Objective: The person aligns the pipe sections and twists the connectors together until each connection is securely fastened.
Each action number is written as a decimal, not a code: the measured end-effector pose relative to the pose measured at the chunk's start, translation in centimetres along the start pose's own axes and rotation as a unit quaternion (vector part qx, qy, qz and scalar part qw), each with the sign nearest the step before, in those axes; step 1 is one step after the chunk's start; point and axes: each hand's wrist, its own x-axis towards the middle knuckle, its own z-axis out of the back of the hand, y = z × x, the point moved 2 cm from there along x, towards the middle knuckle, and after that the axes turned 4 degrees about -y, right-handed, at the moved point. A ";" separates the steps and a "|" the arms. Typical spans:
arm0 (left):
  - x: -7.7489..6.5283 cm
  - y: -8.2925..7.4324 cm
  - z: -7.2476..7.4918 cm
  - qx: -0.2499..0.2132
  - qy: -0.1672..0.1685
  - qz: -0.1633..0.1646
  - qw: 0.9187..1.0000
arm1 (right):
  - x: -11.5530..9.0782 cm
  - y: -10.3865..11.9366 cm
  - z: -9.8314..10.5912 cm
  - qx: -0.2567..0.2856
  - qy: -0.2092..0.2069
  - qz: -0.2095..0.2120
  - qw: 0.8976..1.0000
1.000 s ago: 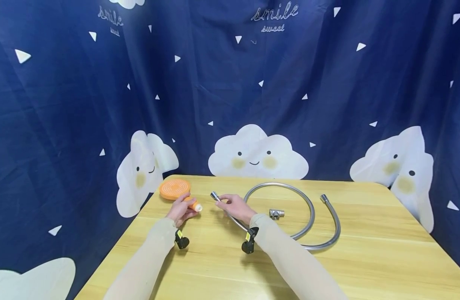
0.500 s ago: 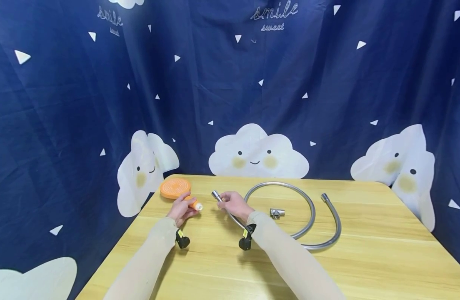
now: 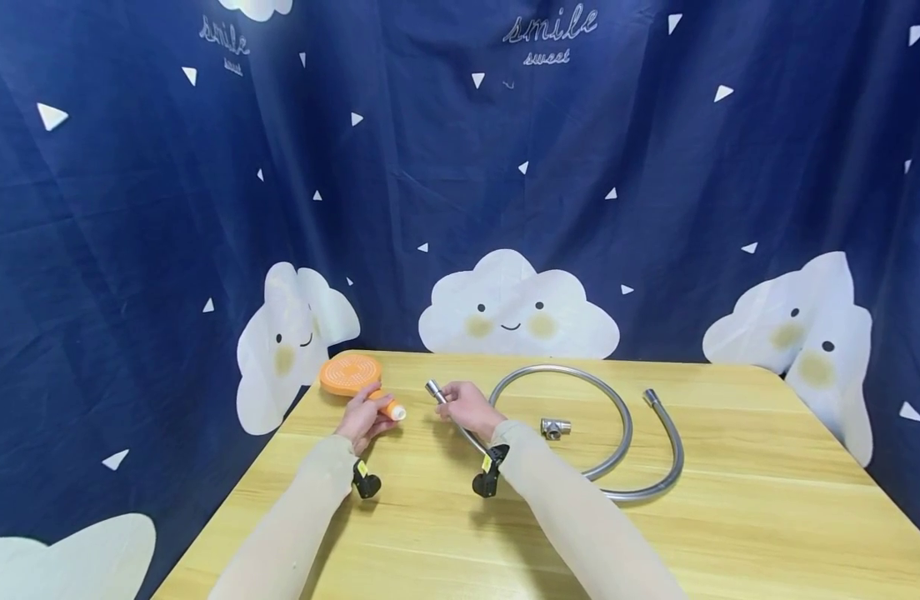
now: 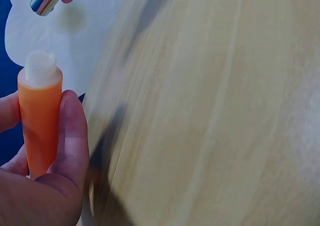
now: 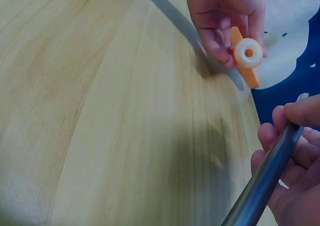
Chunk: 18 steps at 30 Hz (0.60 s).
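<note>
My left hand grips the handle of an orange shower head, fingers and thumb on either side of it. The handle ends in a white threaded collar, bare and pointing towards the right hand. My right hand pinches a grey metal shower hose just behind its chrome end nut. That nut is raised above the table, a short gap from the white collar. In the right wrist view the collar's round opening faces the camera.
Inside the hose's big loop lies a chrome T-shaped fitting. The hose's other end rests to the right on the wooden table. A dark blue curtain with cloud prints hangs behind and around the table.
My right wrist has turned a little and shifted slightly left, and the hose end has tilted with it. The left hand keeps its grip on the shower head almost unmoved.
</note>
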 end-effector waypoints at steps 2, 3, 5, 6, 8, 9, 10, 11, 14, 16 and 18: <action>0.0 -0.1 0.0 0.002 -0.006 -0.002 1.000 | 0.1 0.1 0.0 0.003 0.000 -0.002 1.000; 0.0 -0.1 -0.1 0.003 -0.010 -0.004 1.000 | 0.1 0.1 0.0 0.006 0.001 -0.007 1.000; 0.0 -0.1 0.0 0.002 -0.016 -0.007 1.000 | 0.2 0.0 -0.1 0.019 0.004 -0.015 1.000; 0.0 -0.1 0.0 0.001 -0.018 -0.009 1.000 | 0.2 0.0 -0.1 0.023 0.004 -0.020 1.000; 0.0 -0.1 0.0 -0.004 -0.023 -0.012 1.000 | 0.3 0.1 -0.2 0.029 0.005 -0.029 0.999; -0.1 -0.2 0.0 -0.006 -0.024 -0.014 1.000 | 0.3 0.1 -0.2 0.029 0.004 -0.030 0.999; -0.1 -0.2 -0.1 -0.007 -0.025 -0.014 1.000 | 0.4 0.0 -0.2 0.027 0.002 -0.030 0.999; -0.1 -0.2 -0.1 -0.008 -0.027 -0.014 1.000 | 0.4 0.0 -0.3 0.022 0.000 -0.030 0.999; -0.2 -0.4 -0.3 -0.011 -0.031 -0.015 0.999 | 0.6 0.0 -0.3 0.003 -0.005 -0.025 1.000; -0.2 -0.5 -0.4 -0.012 -0.031 -0.015 0.999 | 0.8 -0.1 -0.3 -0.006 -0.006 -0.024 1.000; -0.2 -0.7 -0.4 -0.013 -0.030 -0.017 0.999 | 1.0 0.0 -0.3 -0.016 -0.006 -0.020 1.000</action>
